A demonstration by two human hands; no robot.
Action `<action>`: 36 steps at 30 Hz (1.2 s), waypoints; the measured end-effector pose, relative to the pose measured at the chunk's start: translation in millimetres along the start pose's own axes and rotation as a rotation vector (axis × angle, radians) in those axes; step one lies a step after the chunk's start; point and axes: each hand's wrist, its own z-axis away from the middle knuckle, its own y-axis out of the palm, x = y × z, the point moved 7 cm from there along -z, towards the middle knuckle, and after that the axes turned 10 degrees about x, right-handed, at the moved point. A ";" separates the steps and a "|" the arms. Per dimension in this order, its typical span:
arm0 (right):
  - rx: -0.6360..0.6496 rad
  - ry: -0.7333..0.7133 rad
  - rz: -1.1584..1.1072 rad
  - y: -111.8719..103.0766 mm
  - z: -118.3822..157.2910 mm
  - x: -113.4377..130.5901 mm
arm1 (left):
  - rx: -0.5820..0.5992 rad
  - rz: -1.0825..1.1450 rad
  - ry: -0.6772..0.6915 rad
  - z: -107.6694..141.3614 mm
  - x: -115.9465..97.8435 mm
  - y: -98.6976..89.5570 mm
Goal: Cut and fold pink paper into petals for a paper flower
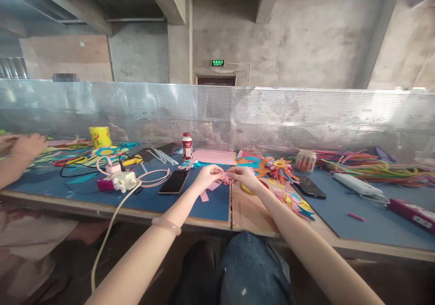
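We record, over the desk [212,210] at twelve o'clock, the fingers of our left hand [208,178] and right hand [245,177] pinching a pink piece [224,176], apparently being shaped, next needing steady grip, with a bottle [187,147] beyond at eleven.

Small pink paper [224,176] sits between the fingers [235,171].

Mid-frame, the fingertips of the left hand [208,177] and right hand [245,178] partly hide a pink paper piece [224,176], too small to make out its shape. Both forearms [136,259] leave by the bottom edge. A co-worker's arm [15,169] is cut off at far left. The metal screen [288,114] hides the door's [216,81] lower part, upper centre.
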 end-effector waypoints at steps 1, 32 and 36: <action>-0.002 -0.002 0.007 -0.4 -0.8 -1.6 | 0.003 -0.006 0.000 -0.2 0.0 0.5; -0.019 -0.007 0.039 -4.6 -3.5 -7.8 | -0.006 -0.054 0.021 -5.3 7.6 -0.7; -0.001 -0.037 0.159 -0.5 -1.4 -0.3 | -0.008 -0.081 0.045 -6.4 8.8 -1.4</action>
